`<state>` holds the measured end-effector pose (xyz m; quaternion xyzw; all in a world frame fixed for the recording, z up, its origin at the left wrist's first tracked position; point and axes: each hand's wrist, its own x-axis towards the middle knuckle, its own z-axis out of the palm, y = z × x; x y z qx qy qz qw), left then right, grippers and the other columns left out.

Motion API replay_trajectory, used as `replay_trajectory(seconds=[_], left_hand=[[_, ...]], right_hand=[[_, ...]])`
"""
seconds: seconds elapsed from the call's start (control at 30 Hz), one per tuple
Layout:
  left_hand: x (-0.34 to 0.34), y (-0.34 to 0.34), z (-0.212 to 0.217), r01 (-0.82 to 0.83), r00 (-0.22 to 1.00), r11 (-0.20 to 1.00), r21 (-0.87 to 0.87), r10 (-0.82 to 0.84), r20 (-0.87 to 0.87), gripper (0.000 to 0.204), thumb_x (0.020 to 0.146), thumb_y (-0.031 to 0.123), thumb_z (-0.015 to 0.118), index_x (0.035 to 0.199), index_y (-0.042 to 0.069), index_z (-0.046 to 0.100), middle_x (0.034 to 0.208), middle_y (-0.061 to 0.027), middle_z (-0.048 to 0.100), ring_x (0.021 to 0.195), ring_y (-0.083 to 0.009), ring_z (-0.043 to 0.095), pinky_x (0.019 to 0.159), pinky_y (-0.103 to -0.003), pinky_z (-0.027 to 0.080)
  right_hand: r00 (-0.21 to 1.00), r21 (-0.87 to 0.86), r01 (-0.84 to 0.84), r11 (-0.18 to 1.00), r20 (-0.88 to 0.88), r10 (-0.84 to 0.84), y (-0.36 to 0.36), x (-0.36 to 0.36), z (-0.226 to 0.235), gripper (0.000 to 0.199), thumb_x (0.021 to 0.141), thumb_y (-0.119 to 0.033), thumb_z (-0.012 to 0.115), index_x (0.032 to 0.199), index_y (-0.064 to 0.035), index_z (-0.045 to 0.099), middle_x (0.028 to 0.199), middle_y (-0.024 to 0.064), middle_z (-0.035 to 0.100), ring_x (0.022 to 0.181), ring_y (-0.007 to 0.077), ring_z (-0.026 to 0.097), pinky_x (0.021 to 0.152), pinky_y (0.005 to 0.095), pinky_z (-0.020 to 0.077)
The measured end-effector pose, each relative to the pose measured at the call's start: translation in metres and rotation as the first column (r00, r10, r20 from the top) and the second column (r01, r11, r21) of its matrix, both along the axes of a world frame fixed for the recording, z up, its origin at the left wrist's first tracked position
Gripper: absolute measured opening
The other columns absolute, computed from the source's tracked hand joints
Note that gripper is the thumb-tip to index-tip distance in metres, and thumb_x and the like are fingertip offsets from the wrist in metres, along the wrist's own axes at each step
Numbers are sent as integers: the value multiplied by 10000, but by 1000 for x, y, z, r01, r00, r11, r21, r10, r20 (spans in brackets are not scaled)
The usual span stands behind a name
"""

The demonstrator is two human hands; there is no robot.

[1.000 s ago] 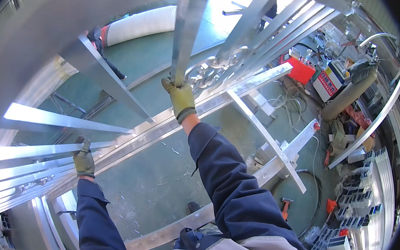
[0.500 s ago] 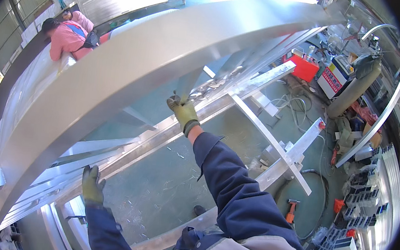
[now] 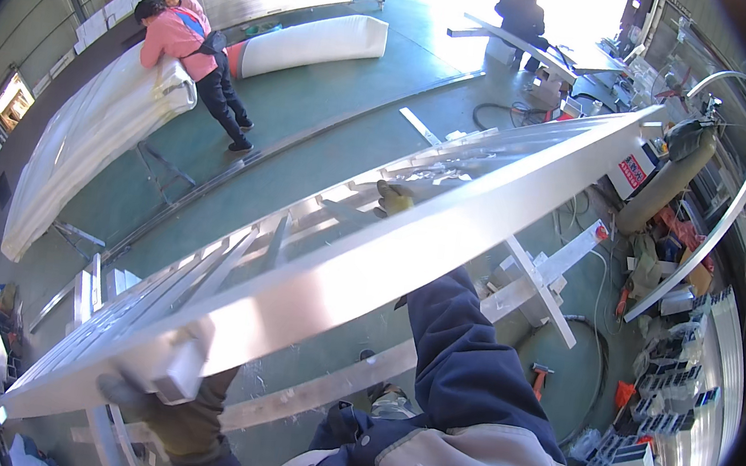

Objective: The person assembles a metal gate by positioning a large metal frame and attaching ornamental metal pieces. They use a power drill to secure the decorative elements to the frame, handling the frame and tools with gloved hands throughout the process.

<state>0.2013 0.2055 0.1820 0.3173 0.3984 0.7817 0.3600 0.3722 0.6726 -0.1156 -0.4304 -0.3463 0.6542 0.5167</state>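
Note:
A large silver slatted metal frame stands tilted across my front, its wide edge beam facing me. My right arm passes behind that beam. Through the slats shows my right hand in a yellow-green glove, closed on a slat; the beam covers its wrist. At the beam's lower left, my left hand, also gloved and smeared by motion, grips the frame from below. Beside its fingers a short square stub juts out of the beam and hides part of the glove.
Metal supports stand beyond my right arm, near an orange-handled tool on the floor. Stacked profiles line the right side. At the far left a person in pink leans over a wrapped curved piece; another person sits far back.
The frame has tipped and come nearer, its edge beam dropping in front of my arms. My left hand has moved down to the beam; my right hand has shifted right.

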Motion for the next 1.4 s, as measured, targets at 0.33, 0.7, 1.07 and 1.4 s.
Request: replay_trajectory(seconds=[0.33, 0.7, 1.07, 1.4], left_hand=[[59, -116, -128, 278, 893, 942, -188, -181, 412, 978, 907, 859, 363, 1530, 109, 434, 1421, -82, 592, 1252, -265, 594, 1050, -448, 502], [132, -157, -173, 434, 607, 884, -173, -146, 781, 808, 918, 571, 714, 1523, 101, 455, 1481, -115, 568, 1356, -271, 553, 1164, -420, 442], [160, -213, -283, 278, -182, 884, -376, 433, 883, 533, 1036, 393, 636, 1463, 98, 511, 1445, -83, 595, 1360, -261, 530, 1146, -424, 445], [181, -185, -201, 400, 916, 41, -915, -17, 400, 464, 1008, 257, 686, 1364, -30, 603, 1158, -62, 699, 1014, -154, 641, 888, -301, 522]], right_hand=[[825, -88, -319, 944, -515, 231, -307, 95, 4, 520, 1041, -361, 578, 1442, -35, 515, 1372, 163, 612, 1187, 281, 630, 1033, 391, 511], [971, -322, -217, 922, 23, 236, -424, 239, 123, 482, 1025, -511, 484, 1240, -109, 641, 1230, 88, 681, 1160, 289, 629, 1009, 466, 507], [-244, -306, -779, 548, 952, 184, -432, 217, 54, 443, 943, -501, 515, 1006, -144, 769, 1054, 141, 762, 988, 406, 711, 799, 547, 551], [-440, -695, -559, 451, 710, 550, -432, 215, -50, 550, 992, -589, 418, 1299, -237, 708, 1352, 141, 675, 1279, 363, 609, 1077, 501, 458]])
